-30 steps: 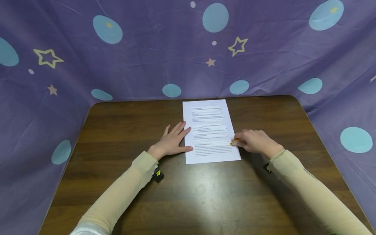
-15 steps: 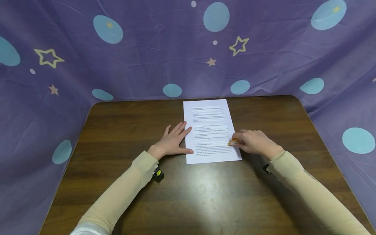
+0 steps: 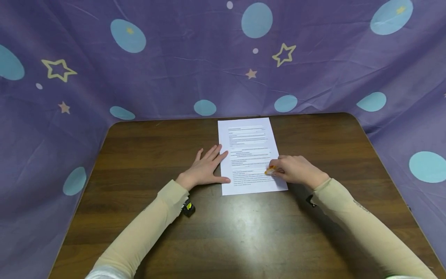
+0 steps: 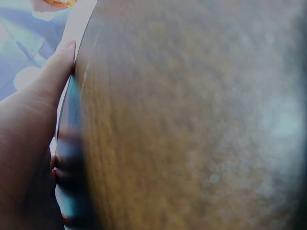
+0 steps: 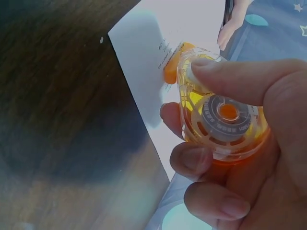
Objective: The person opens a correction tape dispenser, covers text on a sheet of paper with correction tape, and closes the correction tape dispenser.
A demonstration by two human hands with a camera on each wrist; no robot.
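Observation:
A printed sheet of paper [image 3: 244,123] lies on the wooden table, with white strips over parts of its text lines. My left hand [image 3: 203,168] rests with spread, straight fingers on the sheet's left edge; its thumb [image 4: 62,57] lies along the paper in the left wrist view. From the right side my right hand [image 3: 297,169] grips a correction tape dispenser [image 5: 220,110], clear with yellow and orange parts. The thumb presses its side and the other fingers curl around it. Its orange tip [image 5: 177,62] is at the paper, over a lower text line.
The brown wooden table [image 3: 156,143] has rounded far corners. A purple curtain [image 3: 167,77] with blue ovals and stars hangs along its back and sides. A black device [image 3: 188,208] is strapped under the left wrist.
My right hand has moved a short way left with the correction tape dispenser, across the lower part of the sheet. The left hand has stayed in place on the paper.

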